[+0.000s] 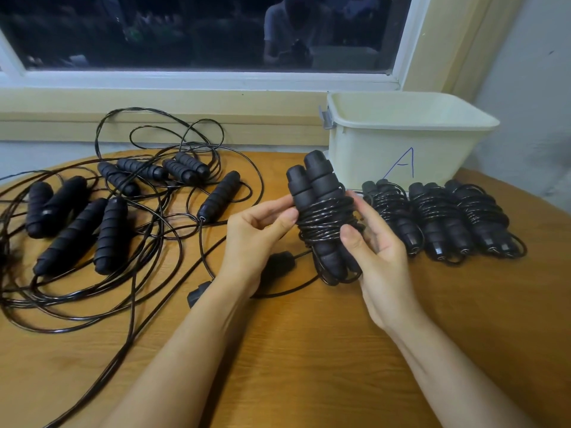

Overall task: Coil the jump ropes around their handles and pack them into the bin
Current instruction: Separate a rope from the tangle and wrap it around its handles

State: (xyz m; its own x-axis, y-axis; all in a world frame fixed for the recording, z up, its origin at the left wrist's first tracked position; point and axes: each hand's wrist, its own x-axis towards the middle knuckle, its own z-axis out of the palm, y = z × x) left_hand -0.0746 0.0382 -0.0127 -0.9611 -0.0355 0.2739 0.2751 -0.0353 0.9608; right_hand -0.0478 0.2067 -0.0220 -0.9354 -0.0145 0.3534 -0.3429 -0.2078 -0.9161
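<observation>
Head view: wound jump rope [324, 217], two black foam handles side by side with cord coiled round the middle, is held tilted just above the worktop [309, 350] between both hands. Left hand [256, 230] pinches its left side, thumb and fingertips curled onto the coils. Right hand [377, 242] grips its right side, thumb on the front of the coils, fingers round the far side. Just right of the right hand, three finished bundles [438, 220] lie in a row on the worktop, touching one another. Bin [401, 143], cream plastic with a blue letter A [401, 163] on the front wall, stands beyond the right hand, just behind the bundles; cannot tell what is inside. Left of the left hand, loose jump ropes [71, 236] lie in a tangle, handles scattered, cords looping toward the forearms. Window [200, 32] behind, dark glass.
</observation>
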